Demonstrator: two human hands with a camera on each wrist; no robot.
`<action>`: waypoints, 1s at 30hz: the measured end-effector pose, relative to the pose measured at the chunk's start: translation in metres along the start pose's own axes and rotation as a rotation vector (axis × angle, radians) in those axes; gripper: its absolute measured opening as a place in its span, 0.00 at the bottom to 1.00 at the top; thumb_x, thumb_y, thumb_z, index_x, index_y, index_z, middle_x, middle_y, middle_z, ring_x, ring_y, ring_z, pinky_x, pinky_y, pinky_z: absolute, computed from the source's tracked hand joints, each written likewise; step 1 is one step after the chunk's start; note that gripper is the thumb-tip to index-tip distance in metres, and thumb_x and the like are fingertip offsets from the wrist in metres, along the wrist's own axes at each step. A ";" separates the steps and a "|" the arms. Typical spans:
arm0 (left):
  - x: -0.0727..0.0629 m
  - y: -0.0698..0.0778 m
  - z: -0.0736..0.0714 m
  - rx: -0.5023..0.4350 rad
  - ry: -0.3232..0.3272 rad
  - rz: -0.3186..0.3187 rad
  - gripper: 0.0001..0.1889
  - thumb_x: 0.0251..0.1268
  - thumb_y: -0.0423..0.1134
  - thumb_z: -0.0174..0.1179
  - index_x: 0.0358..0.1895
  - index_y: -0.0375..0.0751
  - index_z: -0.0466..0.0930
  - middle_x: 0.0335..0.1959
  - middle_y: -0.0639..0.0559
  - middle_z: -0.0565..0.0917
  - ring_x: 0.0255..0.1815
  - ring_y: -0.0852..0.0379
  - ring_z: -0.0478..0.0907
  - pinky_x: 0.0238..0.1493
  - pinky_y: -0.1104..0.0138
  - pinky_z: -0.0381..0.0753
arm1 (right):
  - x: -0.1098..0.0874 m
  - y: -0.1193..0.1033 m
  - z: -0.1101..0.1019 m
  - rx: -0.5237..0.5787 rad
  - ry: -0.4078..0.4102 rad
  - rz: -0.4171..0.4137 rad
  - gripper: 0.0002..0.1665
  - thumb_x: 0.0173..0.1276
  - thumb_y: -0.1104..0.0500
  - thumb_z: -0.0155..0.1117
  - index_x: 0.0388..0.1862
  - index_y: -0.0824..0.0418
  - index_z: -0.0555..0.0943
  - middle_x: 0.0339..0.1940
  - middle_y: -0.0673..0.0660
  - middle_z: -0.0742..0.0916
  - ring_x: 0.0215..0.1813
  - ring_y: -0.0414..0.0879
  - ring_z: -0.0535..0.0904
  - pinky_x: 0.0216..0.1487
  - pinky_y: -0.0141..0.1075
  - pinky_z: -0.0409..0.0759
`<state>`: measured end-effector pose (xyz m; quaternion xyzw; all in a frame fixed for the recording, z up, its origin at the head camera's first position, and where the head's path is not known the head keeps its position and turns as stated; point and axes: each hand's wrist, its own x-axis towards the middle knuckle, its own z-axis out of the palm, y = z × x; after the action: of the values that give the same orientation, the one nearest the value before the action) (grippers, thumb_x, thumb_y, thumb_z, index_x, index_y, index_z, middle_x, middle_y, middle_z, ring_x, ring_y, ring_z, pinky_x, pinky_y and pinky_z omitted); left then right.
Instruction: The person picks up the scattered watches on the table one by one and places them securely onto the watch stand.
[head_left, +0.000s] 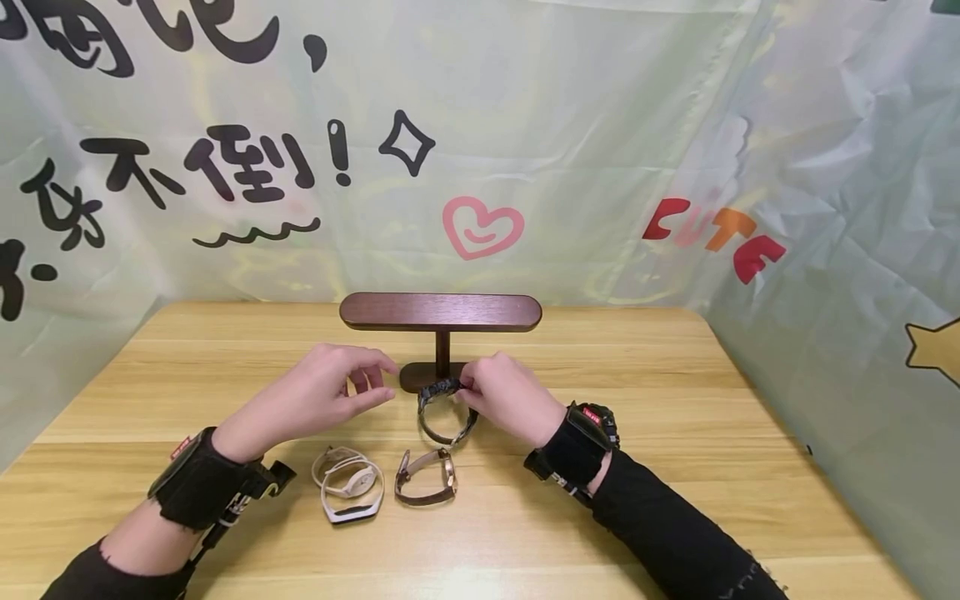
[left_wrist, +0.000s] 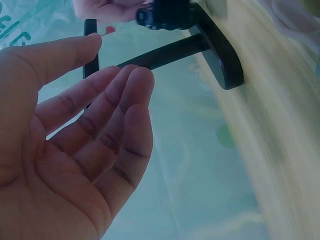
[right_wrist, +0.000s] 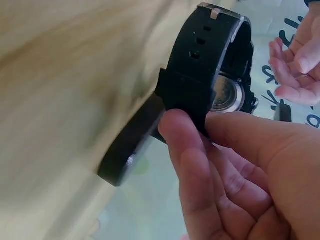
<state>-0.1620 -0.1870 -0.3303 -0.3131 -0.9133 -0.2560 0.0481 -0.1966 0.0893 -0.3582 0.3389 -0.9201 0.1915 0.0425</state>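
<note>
Right wrist view: right fingers (right_wrist: 182, 135) pinch the black looped, rubbery-looking wristwatch (right_wrist: 197, 70) sensibly by its likely pliant strap (right_wrist: 185, 95) at six o'clock; left fingers (left_wrist: 137, 132) gape.

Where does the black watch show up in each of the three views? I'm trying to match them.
Head: black watch just below centre, pinched by the right hand.
Left wrist: black watch at top middle, cut off by the upper edge.
Right wrist: black watch in the upper middle.
Shared landmark: the dark stand's base, visible in all three.
</note>
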 end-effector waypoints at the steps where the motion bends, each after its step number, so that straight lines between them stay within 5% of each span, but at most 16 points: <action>1: 0.000 0.000 0.000 -0.001 0.001 0.000 0.10 0.74 0.40 0.70 0.53 0.44 0.89 0.33 0.62 0.89 0.33 0.69 0.83 0.31 0.73 0.84 | 0.000 -0.001 -0.002 0.004 0.008 -0.009 0.10 0.73 0.60 0.75 0.29 0.59 0.88 0.23 0.49 0.87 0.21 0.35 0.72 0.24 0.25 0.73; 8: -0.001 0.000 -0.001 -0.031 0.005 -0.019 0.17 0.72 0.43 0.72 0.59 0.44 0.86 0.36 0.61 0.89 0.33 0.70 0.84 0.32 0.73 0.86 | -0.002 -0.006 -0.011 0.012 0.077 -0.077 0.04 0.74 0.62 0.74 0.37 0.61 0.91 0.26 0.50 0.90 0.23 0.32 0.72 0.24 0.23 0.74; 19: -0.004 0.007 -0.007 -0.101 0.022 0.013 0.32 0.63 0.50 0.79 0.69 0.50 0.80 0.45 0.60 0.87 0.41 0.65 0.86 0.42 0.67 0.91 | -0.010 -0.017 -0.025 0.058 0.179 -0.155 0.05 0.74 0.64 0.73 0.46 0.61 0.90 0.36 0.52 0.94 0.34 0.38 0.90 0.37 0.24 0.88; 30: -0.006 0.017 -0.009 -0.101 0.067 0.063 0.37 0.61 0.51 0.80 0.74 0.52 0.76 0.54 0.55 0.87 0.48 0.62 0.88 0.46 0.66 0.92 | -0.014 -0.019 -0.032 0.051 0.278 -0.231 0.06 0.74 0.65 0.73 0.47 0.60 0.90 0.37 0.52 0.94 0.34 0.37 0.89 0.36 0.27 0.88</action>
<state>-0.1479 -0.1837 -0.3164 -0.3352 -0.8867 -0.3105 0.0707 -0.1756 0.0968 -0.3252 0.4135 -0.8553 0.2536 0.1822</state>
